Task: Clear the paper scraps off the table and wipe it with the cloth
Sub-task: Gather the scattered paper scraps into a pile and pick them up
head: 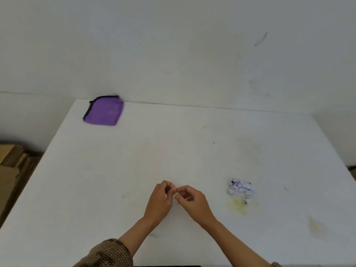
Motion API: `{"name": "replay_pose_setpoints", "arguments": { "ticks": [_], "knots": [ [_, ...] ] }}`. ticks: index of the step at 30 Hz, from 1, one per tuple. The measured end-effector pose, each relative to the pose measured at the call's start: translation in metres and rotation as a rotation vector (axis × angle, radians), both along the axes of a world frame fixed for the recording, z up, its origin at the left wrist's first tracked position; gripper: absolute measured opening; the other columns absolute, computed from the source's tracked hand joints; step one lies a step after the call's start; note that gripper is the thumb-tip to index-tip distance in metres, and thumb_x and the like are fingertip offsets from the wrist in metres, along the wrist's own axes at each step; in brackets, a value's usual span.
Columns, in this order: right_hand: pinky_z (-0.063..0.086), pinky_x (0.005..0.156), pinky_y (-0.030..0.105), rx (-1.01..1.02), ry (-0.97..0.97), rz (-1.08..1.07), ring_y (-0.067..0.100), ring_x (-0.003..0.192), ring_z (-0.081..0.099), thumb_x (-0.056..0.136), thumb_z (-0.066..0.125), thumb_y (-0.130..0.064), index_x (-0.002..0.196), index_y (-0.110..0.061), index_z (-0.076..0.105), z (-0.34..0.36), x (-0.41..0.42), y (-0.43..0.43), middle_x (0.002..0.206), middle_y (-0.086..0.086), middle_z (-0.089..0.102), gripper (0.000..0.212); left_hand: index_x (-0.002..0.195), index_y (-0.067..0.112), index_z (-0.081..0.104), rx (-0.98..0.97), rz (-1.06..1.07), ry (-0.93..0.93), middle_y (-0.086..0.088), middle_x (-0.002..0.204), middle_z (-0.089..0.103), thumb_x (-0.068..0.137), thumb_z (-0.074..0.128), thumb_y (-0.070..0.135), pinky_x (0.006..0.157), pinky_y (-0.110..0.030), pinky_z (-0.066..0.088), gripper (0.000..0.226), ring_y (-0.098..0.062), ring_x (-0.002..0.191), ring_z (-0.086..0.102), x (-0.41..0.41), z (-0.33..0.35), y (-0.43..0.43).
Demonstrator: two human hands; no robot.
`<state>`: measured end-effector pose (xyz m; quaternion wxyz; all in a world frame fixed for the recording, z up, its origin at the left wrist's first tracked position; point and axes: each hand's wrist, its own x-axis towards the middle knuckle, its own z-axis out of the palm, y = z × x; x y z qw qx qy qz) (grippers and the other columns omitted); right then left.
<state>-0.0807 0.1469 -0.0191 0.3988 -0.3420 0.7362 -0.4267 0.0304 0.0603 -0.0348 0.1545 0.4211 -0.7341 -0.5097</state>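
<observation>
A crumpled white paper scrap (241, 187) with dark print lies on the white table (115, 170), to the right of my hands. A tiny paper bit (246, 200) sits just below it on a yellow stain. A folded purple cloth (105, 111) with a black edge rests at the table's far left corner. My left hand (160, 199) and right hand (192, 202) meet over the table's near middle, fingertips curled and touching each other. Whether something small is pinched between them is too blurred to tell.
A white wall rises right behind the table's far edge. Brown cardboard (9, 166) is stacked on the floor to the left of the table. Yellowish stains (316, 227) mark the near right of the tabletop.
</observation>
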Motion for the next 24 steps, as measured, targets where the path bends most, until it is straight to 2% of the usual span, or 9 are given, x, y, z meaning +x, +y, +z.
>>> {"name": "replay_pose_setpoints", "arguments": {
  "ticks": [6, 8, 11, 14, 15, 18, 20, 24],
  "knots": [
    [0.042, 0.054, 0.011, 0.117, 0.06, -0.387, 0.001, 0.056, 0.051, 0.085, 0.059, -0.009, 0.095, -0.021, 0.059, -0.003, -0.034, 0.054, 0.069, -0.003, 0.061, 0.016, 0.087, 0.031, 0.049, 0.02, -0.257, -0.035, 0.01, 0.097, 0.054, 0.089, 0.054, 0.03, 0.072, -0.013, 0.043, 0.006, -0.004, 0.086, 0.053, -0.055, 0.006, 0.031],
    [0.043, 0.056, 0.009, 0.167, 0.09, -0.549, 0.001, 0.063, 0.055, 0.086, 0.059, -0.009, 0.091, -0.018, 0.058, -0.005, -0.044, 0.069, 0.074, -0.005, 0.062, 0.01, 0.091, 0.031, 0.044, 0.001, -0.315, -0.049, 0.01, 0.101, 0.051, 0.089, 0.055, 0.028, 0.072, -0.012, 0.041, 0.011, -0.006, 0.085, 0.052, -0.066, 0.006, 0.036],
    [0.04, 0.055, 0.014, 0.221, 0.178, -0.714, 0.007, 0.071, 0.057, 0.088, 0.058, -0.011, 0.084, -0.017, 0.059, -0.008, -0.057, 0.083, 0.075, -0.005, 0.063, 0.007, 0.1, 0.027, 0.045, -0.032, -0.449, -0.108, 0.008, 0.106, 0.05, 0.09, 0.052, 0.026, 0.077, -0.016, 0.041, 0.012, -0.008, 0.087, 0.05, -0.077, 0.006, 0.04],
    [0.037, 0.057, 0.014, 0.243, 0.258, -0.743, 0.01, 0.069, 0.057, 0.089, 0.057, -0.011, 0.08, -0.017, 0.059, -0.016, -0.067, 0.086, 0.072, -0.003, 0.062, 0.011, 0.117, 0.025, 0.048, -0.15, -0.674, -0.177, 0.01, 0.119, 0.049, 0.093, 0.047, 0.024, 0.091, -0.02, 0.036, 0.024, -0.009, 0.106, 0.046, -0.084, 0.006, 0.043],
    [0.037, 0.057, 0.013, 0.25, 0.276, -0.735, 0.009, 0.069, 0.057, 0.089, 0.057, -0.01, 0.079, -0.018, 0.058, -0.019, -0.068, 0.086, 0.072, -0.003, 0.062, 0.013, 0.126, 0.026, 0.044, -0.218, -0.78, -0.205, 0.01, 0.129, 0.047, 0.094, 0.044, 0.022, 0.096, -0.022, 0.031, 0.033, -0.01, 0.116, 0.042, -0.086, 0.004, 0.045],
    [0.037, 0.058, 0.013, 0.259, 0.323, -0.703, 0.007, 0.068, 0.056, 0.088, 0.057, -0.008, 0.077, -0.018, 0.059, -0.027, -0.071, 0.085, 0.073, 0.0, 0.062, 0.015, 0.145, 0.024, 0.019, -0.362, -1.03, -0.282, 0.008, 0.153, 0.022, 0.094, 0.039, 0.015, 0.107, -0.031, 0.021, 0.056, -0.013, 0.137, 0.022, -0.096, -0.002, 0.056],
    [0.038, 0.058, 0.016, 0.28, 0.33, -0.695, 0.01, 0.067, 0.056, 0.089, 0.055, -0.008, 0.075, -0.018, 0.06, -0.03, -0.074, 0.086, 0.073, 0.002, 0.062, 0.017, 0.147, 0.021, 0.009, -0.362, -1.031, -0.307, 0.005, 0.156, 0.013, 0.093, 0.038, 0.01, 0.11, -0.033, 0.018, 0.063, -0.015, 0.14, 0.016, -0.103, -0.006, 0.065],
    [0.038, 0.055, 0.023, 0.336, 0.367, -0.668, 0.018, 0.069, 0.054, 0.088, 0.053, -0.011, 0.076, -0.016, 0.064, -0.037, -0.081, 0.094, 0.071, 0.005, 0.058, 0.017, 0.147, 0.02, 0.007, -0.404, -0.969, -0.301, -0.002, 0.151, 0.027, 0.09, 0.038, 0.004, 0.107, -0.032, 0.023, 0.067, -0.019, 0.138, 0.021, -0.112, -0.012, 0.077]
  ]
}}
